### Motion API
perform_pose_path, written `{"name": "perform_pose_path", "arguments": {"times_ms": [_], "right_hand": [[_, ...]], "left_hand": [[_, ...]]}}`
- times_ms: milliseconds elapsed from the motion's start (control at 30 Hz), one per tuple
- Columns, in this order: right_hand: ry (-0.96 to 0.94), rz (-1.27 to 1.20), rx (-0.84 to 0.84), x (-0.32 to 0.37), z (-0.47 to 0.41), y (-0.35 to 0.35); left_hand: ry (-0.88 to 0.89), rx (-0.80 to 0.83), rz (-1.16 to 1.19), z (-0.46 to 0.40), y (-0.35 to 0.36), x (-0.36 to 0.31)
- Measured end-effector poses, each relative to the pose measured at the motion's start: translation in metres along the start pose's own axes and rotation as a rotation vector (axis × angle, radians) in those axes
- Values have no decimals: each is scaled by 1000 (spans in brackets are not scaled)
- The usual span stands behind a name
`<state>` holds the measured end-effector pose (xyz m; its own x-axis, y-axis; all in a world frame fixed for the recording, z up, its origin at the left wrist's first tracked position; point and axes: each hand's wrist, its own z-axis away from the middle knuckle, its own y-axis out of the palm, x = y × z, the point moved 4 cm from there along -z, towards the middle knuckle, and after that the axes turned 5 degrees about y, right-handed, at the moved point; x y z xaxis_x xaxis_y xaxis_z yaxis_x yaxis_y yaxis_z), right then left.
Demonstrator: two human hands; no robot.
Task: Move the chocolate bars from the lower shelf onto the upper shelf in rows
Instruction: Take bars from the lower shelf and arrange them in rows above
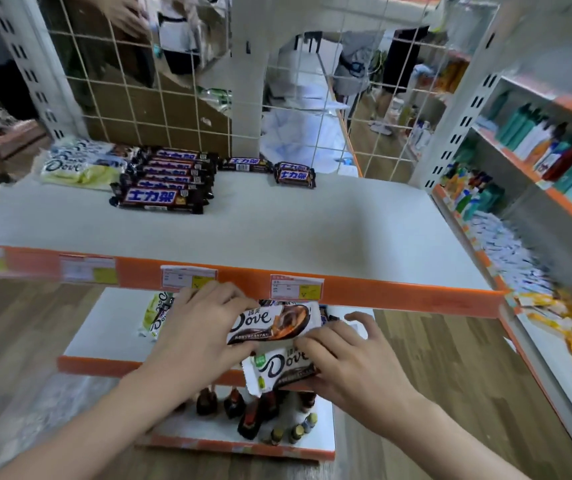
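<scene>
Wire mesh panel, rear; wood-plank floor. Dark bottles, bottom shelf; assorted bottles, right-hand shelving; price labels, orange shelf edge.

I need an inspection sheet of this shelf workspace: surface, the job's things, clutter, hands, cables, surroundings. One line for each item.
Surface: upper shelf is white with an orange front edge; its front and right parts are bare.
Job's things: Snickers row and pale Dove bars lie at the back left of the upper shelf; two Snickers groups sit apart to their right. One Dove bar is held at lower shelf level, another Dove bar below it.
Clutter: small bottles on the bottom shelf.
Hands: left hand fingers grip the upper bar; right hand grips the lower one.
Cables: nothing seen.
Surroundings: wire grid behind; bottles on the neighbouring rack at right; wooden floor.
</scene>
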<state>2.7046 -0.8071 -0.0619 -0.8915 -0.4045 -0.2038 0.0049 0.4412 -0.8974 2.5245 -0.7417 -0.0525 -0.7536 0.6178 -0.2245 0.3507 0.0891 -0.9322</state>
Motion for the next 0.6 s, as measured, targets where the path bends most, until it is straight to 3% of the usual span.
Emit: {"name": "perform_pose_path", "arguments": {"times_ms": [600], "right_hand": [[-4, 81, -140, -11, -82, -39]], "left_hand": [[-24, -119, -4, -42, -69, 48]]}}
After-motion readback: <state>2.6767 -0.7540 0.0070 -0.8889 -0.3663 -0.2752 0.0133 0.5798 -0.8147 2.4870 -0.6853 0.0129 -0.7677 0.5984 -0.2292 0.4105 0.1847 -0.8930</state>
